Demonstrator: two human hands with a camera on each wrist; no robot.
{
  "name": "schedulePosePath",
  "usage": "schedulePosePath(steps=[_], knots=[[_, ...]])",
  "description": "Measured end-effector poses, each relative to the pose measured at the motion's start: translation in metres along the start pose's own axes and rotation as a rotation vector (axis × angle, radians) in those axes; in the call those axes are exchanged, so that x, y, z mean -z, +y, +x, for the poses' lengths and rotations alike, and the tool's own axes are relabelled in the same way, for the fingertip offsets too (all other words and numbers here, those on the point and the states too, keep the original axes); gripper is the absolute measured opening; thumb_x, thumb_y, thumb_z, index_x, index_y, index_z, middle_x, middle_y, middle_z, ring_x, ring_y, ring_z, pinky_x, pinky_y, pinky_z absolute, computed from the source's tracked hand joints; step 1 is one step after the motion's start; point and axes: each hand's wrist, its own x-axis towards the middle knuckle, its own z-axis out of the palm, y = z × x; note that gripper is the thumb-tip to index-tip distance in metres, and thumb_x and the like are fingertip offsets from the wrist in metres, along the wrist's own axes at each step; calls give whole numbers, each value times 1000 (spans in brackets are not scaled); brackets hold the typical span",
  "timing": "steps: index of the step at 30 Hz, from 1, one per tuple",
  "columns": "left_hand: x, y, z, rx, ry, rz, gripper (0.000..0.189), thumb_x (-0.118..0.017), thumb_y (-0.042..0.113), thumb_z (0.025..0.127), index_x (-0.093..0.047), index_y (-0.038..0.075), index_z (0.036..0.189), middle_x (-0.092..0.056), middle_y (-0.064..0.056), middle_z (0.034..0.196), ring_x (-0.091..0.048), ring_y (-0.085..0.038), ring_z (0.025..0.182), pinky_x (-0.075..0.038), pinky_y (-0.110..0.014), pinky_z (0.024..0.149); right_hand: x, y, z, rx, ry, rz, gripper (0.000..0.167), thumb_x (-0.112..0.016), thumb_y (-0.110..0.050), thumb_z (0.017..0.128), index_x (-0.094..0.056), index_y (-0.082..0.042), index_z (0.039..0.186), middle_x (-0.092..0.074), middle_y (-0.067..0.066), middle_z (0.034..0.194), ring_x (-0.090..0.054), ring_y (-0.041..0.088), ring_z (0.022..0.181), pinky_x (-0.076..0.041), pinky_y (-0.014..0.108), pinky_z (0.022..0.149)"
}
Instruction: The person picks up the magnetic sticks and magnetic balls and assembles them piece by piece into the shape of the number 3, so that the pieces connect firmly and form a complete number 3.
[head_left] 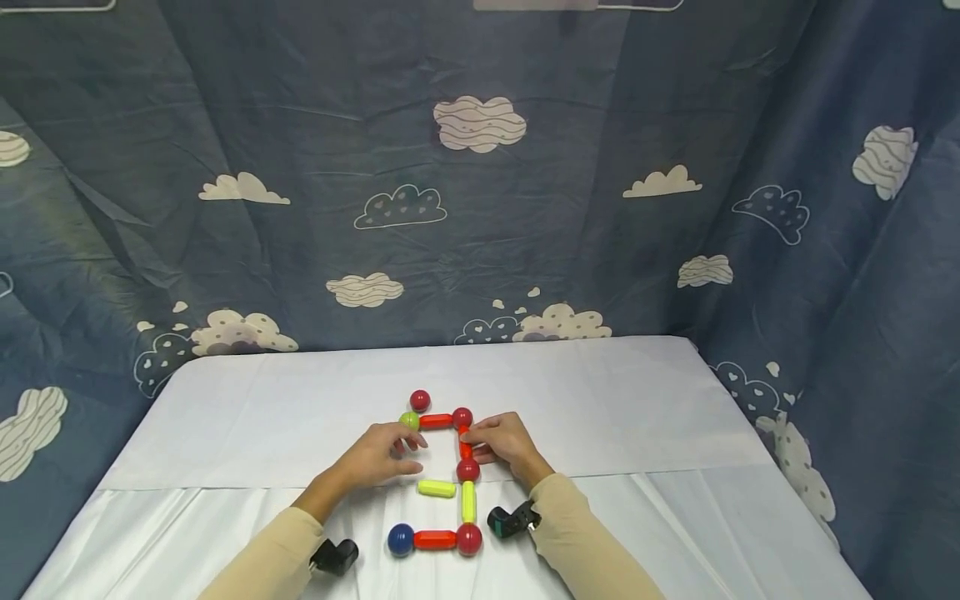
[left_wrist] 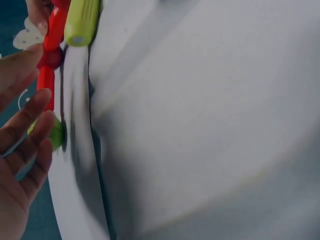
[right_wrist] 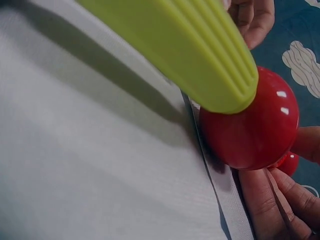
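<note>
My right hand (head_left: 510,446) pinches the upright red rod (head_left: 465,448) between thumb and fingers, between the upper red ball (head_left: 462,417) and the middle red ball (head_left: 468,470). My left hand (head_left: 382,457) holds nothing, its fingers loosely spread beside the green ball (head_left: 408,420). A level red rod (head_left: 437,422) joins that green ball to the upper red ball. Below the middle ball, a yellow-green rod (head_left: 468,502) runs down to the lower red ball (head_left: 469,539). In the right wrist view the middle red ball (right_wrist: 255,125) partly hides my fingertips.
A loose-looking yellow-green rod (head_left: 437,488) lies left of the chain. At the near end, a red rod (head_left: 435,540) links the lower red ball to a blue ball (head_left: 401,540). Another red ball (head_left: 420,400) sits behind the green one. A white cloth (head_left: 600,400) covers the table.
</note>
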Motion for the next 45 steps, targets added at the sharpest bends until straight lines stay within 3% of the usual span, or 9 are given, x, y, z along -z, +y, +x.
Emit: schedulePosePath(steps=[5,10,15,35,45], knots=[[-5,7,0,9,-83,-64,29,-81,16,77,-69,12,103,-62,3,91,-53,-16,81,-46,-28,70,0,1,0,2,0,-12,22,-77,-11,79,-71,3,94,-70,7,77,-65,12,57,-54,26,55],[-12,8,2,-37,-123,-91,30,-82,15,74,-70,11,102,-62,4,89,-52,-15,79,-44,-25,69,1,2,1,1,4,-9,22,-78,-11,79,-71,3,94,-70,8,78,-65,13,57,-54,27,55],[-17,11,3,-29,-147,-90,29,-83,13,73,-71,11,99,-64,7,88,-51,-12,78,-43,-23,69,0,2,1,9,-3,-13,22,-77,-11,79,-71,4,94,-70,8,78,-65,13,56,-54,27,55],[-21,16,0,-15,-138,-32,16,-82,10,74,-75,14,88,-65,11,76,-51,-8,69,-44,-23,64,-1,3,0,23,0,27,21,-78,-7,78,-70,6,93,-70,8,75,-65,12,56,-54,26,53],[-19,10,1,-5,-48,-67,23,-78,7,78,-73,9,100,-63,7,81,-50,-11,68,-42,-23,59,-1,2,0,21,-6,25,21,-77,-7,78,-71,6,93,-70,8,77,-65,12,56,-54,27,54]])
